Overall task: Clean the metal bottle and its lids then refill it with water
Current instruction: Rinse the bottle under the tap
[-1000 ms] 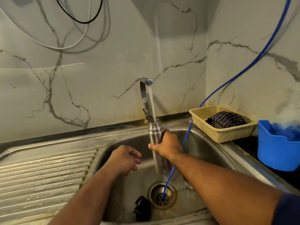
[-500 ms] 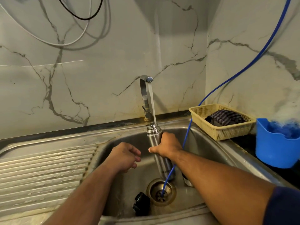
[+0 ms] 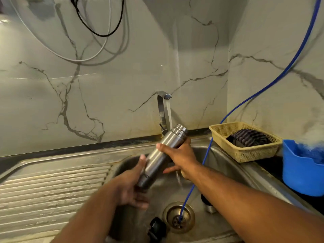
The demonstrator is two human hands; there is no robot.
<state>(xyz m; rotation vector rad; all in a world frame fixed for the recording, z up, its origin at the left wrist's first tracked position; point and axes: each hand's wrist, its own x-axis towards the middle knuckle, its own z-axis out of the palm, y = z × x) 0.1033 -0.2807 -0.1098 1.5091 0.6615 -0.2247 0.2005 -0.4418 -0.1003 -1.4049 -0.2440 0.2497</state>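
Brushed-steel bottle [image 3: 161, 153], a smooth cylinder with a ribbed neck, tilts toward one o'clock over the steel sink [image 3: 228, 165]. Right hand [image 3: 180, 155] wraps its upper half, left hand [image 3: 129, 186] curls round the dark base. Black lid [image 3: 157, 227] lies at eight o'clock of the drain [image 3: 178, 217].

Home kitchen: steel sink [image 3: 57, 174], tap [image 3: 162, 111].

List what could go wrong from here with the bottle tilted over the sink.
1. The wet metal bottle is tilted, with the left hand at its base and the right hand near its neck. It could slip into the sink.
2. The tap is running, so water may splash off the bottle.
3. The black lid lies loose beside the drain. A dropped bottle could hit it.
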